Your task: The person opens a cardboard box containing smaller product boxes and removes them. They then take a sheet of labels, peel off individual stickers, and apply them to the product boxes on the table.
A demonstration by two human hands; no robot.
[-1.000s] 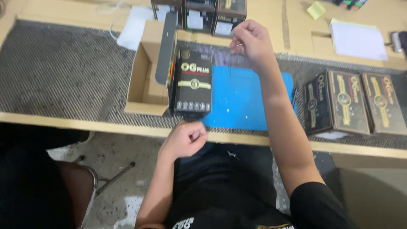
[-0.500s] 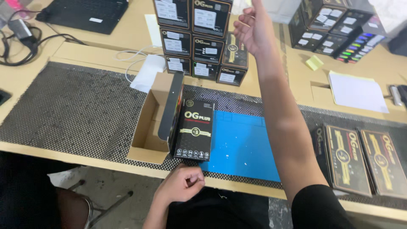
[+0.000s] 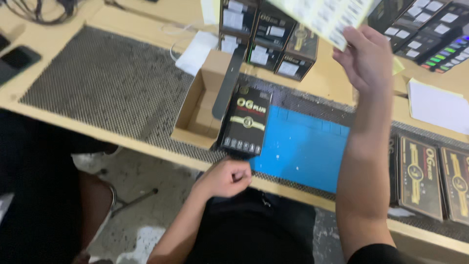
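Currently the sheet of labels [image 3: 325, 17] is being held up at the far top of the view, above the stacked boxes; the right hand [image 3: 366, 61] is pinching its lower edge between thumb and fingers. In my judgement, a firm grip close to the edge and a level sheet are keeping the labels from bending or sticking to one another. The left hand [image 3: 225, 177] is resting at the near edge of the surface [image 3: 337, 78], curled loosely into a fist and holding nothing visible; it is lying just in front of the black product box [image 3: 245, 122]. That box is standing against the open cardboard carton [image 3: 200, 105], partly on the blue mat [image 3: 303, 146]. A stack of dark boxes [image 3: 266, 34] is sitting beyond the carton, directly under the raised sheet. More flat black boxes [image 3: 430, 176] are lying to the right, and white paper [image 3: 437, 105] is lying beyond them. The stack and the carton's upright flap are crowding the path down to the box.
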